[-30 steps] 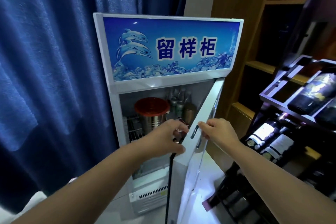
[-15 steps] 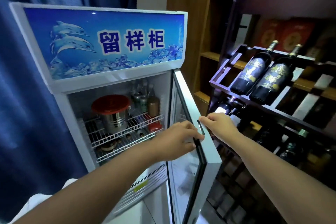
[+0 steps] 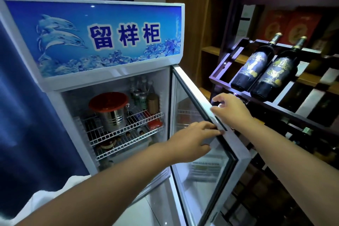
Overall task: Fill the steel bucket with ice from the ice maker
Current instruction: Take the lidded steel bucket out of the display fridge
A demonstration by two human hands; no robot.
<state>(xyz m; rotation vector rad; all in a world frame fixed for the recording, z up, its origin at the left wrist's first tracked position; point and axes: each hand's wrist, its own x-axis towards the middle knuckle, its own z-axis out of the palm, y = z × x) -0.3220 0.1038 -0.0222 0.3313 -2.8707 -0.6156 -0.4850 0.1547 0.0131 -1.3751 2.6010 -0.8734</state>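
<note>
A white display cooler with a blue dolphin sign (image 3: pixel 102 36) stands in front of me with its glass door (image 3: pixel 200 145) swung wide to the right. On its top wire shelf (image 3: pixel 135 124) sits a steel bucket (image 3: pixel 113 115) under a red lid (image 3: pixel 109 101). My left hand (image 3: pixel 190 141) rests on the inner edge of the door, fingers curled over the black seal. My right hand (image 3: pixel 229 110) is at the door's outer edge by the handle, its fingers loosely bent and partly off the frame.
Small bottles and cans (image 3: pixel 145 95) stand behind the bucket, with more items on the lower shelf (image 3: pixel 126 143). A dark wine rack (image 3: pixel 275 97) holding two bottles (image 3: pixel 264 68) is close on the right, just past the door. Blue curtain (image 3: pixel 23 115) hangs on the left.
The door has swung from nearly closed to wide open to the right. Both hands followed its edge, and my right fingers have loosened from the handle.
</note>
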